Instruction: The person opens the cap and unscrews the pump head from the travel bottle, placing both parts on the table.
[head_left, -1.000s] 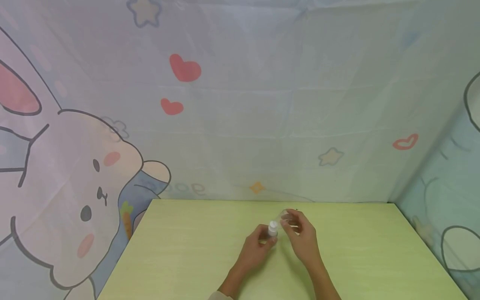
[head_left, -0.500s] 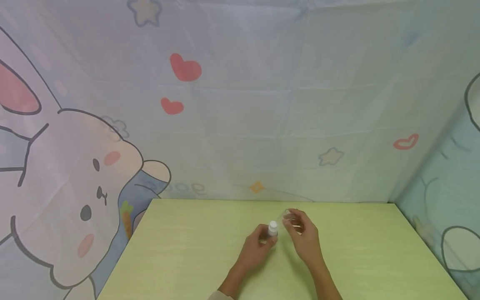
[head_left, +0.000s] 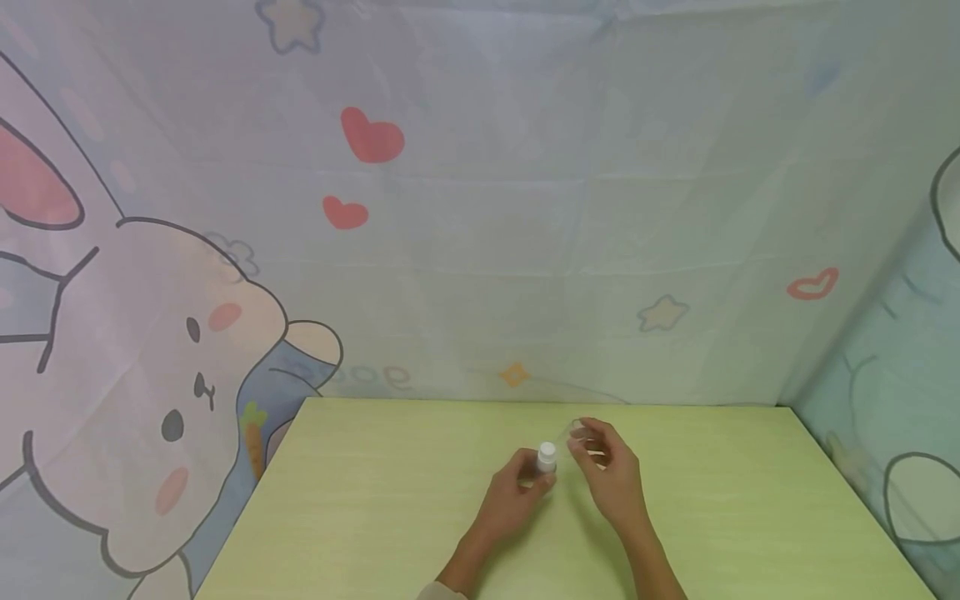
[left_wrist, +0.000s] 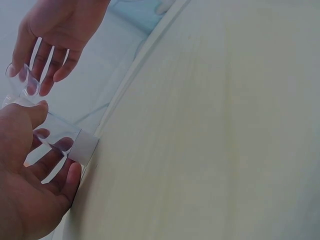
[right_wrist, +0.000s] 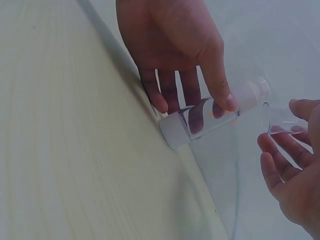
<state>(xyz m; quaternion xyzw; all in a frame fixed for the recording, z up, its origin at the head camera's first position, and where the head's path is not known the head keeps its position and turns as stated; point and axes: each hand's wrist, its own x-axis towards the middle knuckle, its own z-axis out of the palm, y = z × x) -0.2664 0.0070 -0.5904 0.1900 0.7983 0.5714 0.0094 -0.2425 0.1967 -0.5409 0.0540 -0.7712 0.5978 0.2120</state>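
Observation:
A small clear bottle [right_wrist: 200, 119] with a white base and a white top stands roughly upright in the head view. My left hand [head_left: 512, 493] grips it round the middle, thumb on one side and fingers on the other. Whether its base touches the table cannot be told. Just up and to the right of the bottle, my right hand [head_left: 611, 475] pinches a clear cap [right_wrist: 282, 119] between thumb and fingers. The cap is apart from the white bottle top [head_left: 547, 451] and tilted, with its open end towards it in the right wrist view.
Both hands work above a pale yellow-green table [head_left: 375, 483], near the middle of its width. Behind the table's back edge hangs a pale cloth backdrop [head_left: 480, 250] printed with hearts, stars and a rabbit. It also runs along both sides.
My right hand has moved slightly to the right with the clear cap, widening the gap to the bottle. The left hand and the bottle stay almost where they were.

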